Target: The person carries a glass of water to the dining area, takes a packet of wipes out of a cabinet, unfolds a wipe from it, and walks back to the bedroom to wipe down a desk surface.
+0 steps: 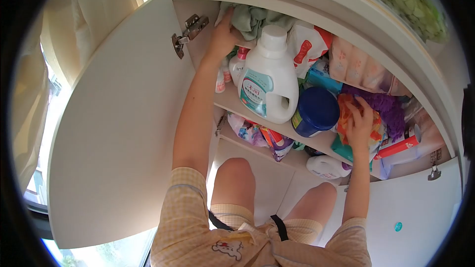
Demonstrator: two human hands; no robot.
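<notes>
My left hand (225, 34) reaches up to the grey-green cloth (249, 20) at the top left of the open cabinet; its fingertips are partly hidden against the cloth. My right hand (360, 121) has its fingers spread over an orange plastic bag (345, 104) on the right part of the shelf. Between my hands stand a large white detergent bottle (271, 71) and a tub with a dark blue lid (319, 108). Behind my right hand lies something purple and fluffy (391, 111).
Open cabinet doors stand at the left (118, 128) and lower right (415, 207). Pink-white packs (354, 64), a red tube (400, 143) and small bottles (237, 64) crowd the shelf. Below are a white bottle (326, 166) and colourful packets (277, 142).
</notes>
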